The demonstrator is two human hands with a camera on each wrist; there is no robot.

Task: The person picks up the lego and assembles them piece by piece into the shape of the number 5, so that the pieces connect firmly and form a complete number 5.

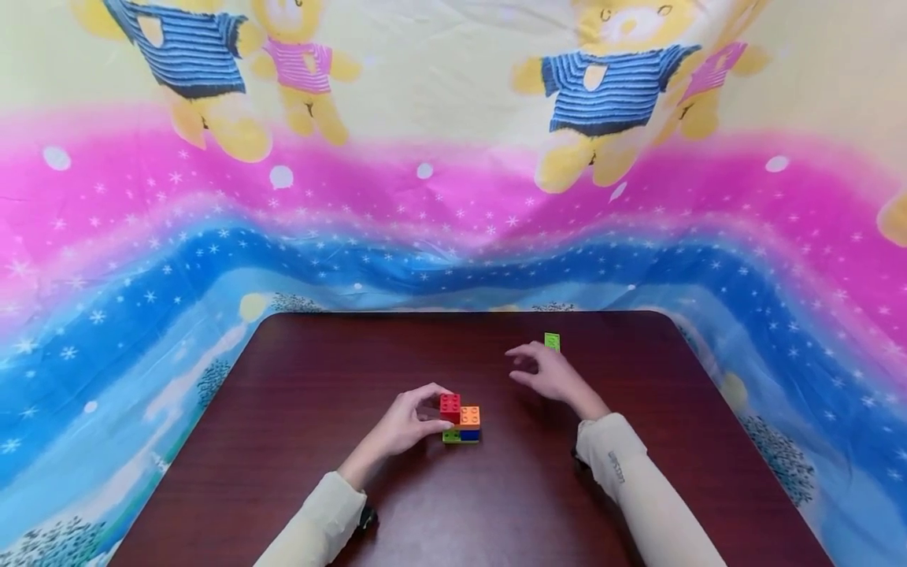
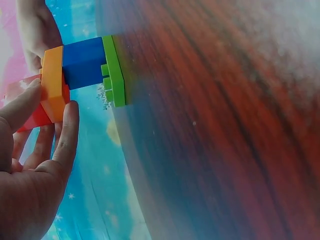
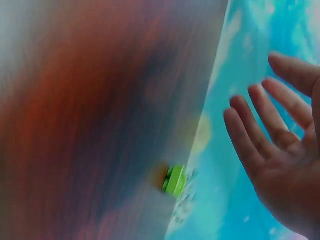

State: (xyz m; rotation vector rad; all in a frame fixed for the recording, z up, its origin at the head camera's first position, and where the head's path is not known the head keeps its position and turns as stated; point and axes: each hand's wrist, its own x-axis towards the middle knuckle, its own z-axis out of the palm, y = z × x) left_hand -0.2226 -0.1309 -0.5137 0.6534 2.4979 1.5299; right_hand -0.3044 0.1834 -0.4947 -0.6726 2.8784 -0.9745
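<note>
A small stack of toy building bricks stands on the table, left of my right hand. Its base is a thin green plate [image 2: 118,75], with a blue brick [image 2: 83,62] on one part of it. Across the blue brick lies an orange brick [image 1: 471,415], and a red brick [image 1: 449,408] tops its left side. My left hand [image 1: 404,425] holds the stack near the red and orange bricks, thumb on one side and fingers on the other. My right hand [image 1: 551,376] hovers over the table with loosely spread fingers, holding nothing. Just behind it sits a separate green brick [image 1: 552,340].
The dark brown table [image 1: 340,354] has a rounded far edge. Behind and beside it hangs a patterned cloth [image 1: 453,213] with bears and snowflakes. In the right wrist view, the loose green brick lies close to the table's far edge.
</note>
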